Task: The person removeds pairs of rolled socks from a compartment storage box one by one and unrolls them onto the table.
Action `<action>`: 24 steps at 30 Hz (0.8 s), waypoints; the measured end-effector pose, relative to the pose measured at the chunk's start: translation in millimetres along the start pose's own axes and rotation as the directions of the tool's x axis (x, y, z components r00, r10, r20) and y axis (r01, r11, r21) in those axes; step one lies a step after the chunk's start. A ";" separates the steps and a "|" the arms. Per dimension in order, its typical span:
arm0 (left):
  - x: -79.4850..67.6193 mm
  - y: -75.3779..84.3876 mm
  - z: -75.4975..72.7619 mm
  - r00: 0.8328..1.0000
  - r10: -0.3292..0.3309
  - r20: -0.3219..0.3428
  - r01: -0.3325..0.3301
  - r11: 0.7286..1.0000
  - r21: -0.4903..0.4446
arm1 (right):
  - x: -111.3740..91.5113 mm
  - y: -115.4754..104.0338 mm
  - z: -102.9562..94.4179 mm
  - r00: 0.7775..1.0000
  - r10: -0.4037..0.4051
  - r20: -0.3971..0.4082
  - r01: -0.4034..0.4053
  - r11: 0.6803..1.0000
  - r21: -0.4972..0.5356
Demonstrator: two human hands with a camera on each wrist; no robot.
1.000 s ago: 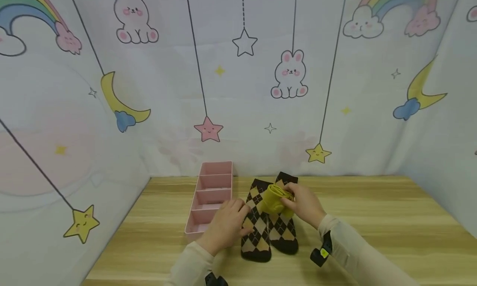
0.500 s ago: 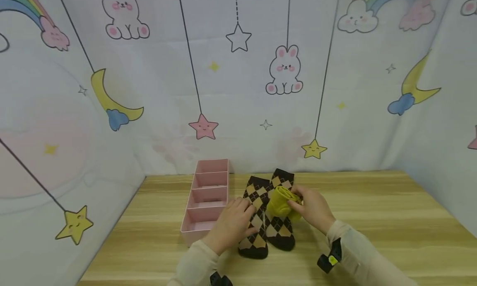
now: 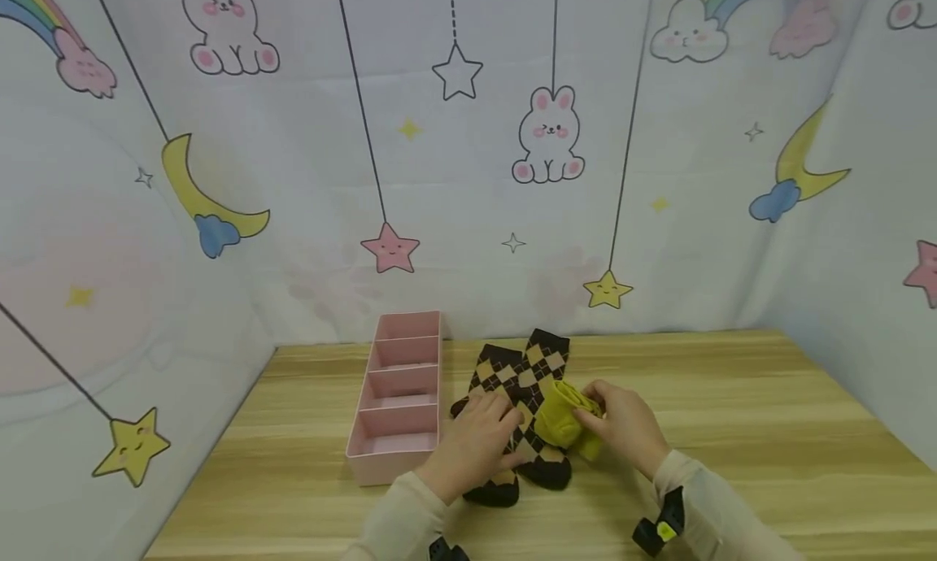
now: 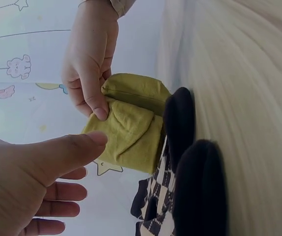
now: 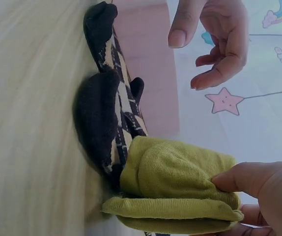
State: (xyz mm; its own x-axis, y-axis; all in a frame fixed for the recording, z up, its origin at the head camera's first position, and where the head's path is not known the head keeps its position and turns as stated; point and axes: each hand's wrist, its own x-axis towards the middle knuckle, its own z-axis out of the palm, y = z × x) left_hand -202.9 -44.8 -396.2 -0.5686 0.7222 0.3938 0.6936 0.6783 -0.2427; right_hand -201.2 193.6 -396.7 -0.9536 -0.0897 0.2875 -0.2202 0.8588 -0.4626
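My right hand (image 3: 625, 427) pinches a folded yellow-green sock bundle (image 3: 562, 415) between thumb and fingers. It hangs at the right side of two argyle socks, overlapping the right one (image 3: 545, 358) in the head view. Both argyle socks are black, tan and cream, laid flat with dark toes toward me. My left hand (image 3: 483, 439) hovers over the left argyle sock (image 3: 499, 367), hiding its middle. Nothing is in that hand; in the left wrist view its thumb (image 4: 77, 150) stretches out close in front of the yellow-green bundle (image 4: 126, 128), fingers relaxed.
A pink divided box (image 3: 391, 467) with several compartments stands left of the argyle socks, its near end beside my left hand. The wood-grain table (image 3: 732, 431) runs back to a white cloth backdrop (image 3: 468, 284) printed with rabbits and stars.
My right hand has carried the yellow-green bundle rightward and a little nearer to me, off the middle of the argyle socks. My left hand has shifted right, over the left argyle sock.
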 end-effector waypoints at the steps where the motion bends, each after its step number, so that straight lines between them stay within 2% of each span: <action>1: 0.8 1.2 0.3 1.000 0.004 -0.003 -0.004 1.000 0.001 | -0.9 1.5 0.3 1.000 0.003 0.000 -0.003 1.000 -0.001; 14: 17.1 24.8 2.5 0.997 0.075 -0.012 -0.075 0.997 0.006 | -7.0 20.2 -4.1 0.998 0.061 0.021 -0.061 0.998 -0.013; 18: 22.7 33.8 3.5 0.996 0.084 0.013 -0.085 0.996 0.027 | -6.6 26.4 -5.3 0.998 0.059 0.021 -0.058 0.998 -0.036; 24: 30.9 46.3 8.5 0.996 0.073 0.051 -0.073 0.997 -0.009 | -4.6 35.8 -6.7 0.997 0.074 0.019 -0.073 0.997 -0.041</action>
State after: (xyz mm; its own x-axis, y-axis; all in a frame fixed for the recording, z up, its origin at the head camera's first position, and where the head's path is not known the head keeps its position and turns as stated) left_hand -192.1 10.0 -402.8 -0.5380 0.7759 0.3295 0.7371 0.6227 -0.2627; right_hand -203.3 228.2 -408.9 -0.9710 -0.0358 0.2364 -0.1416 0.8828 -0.4479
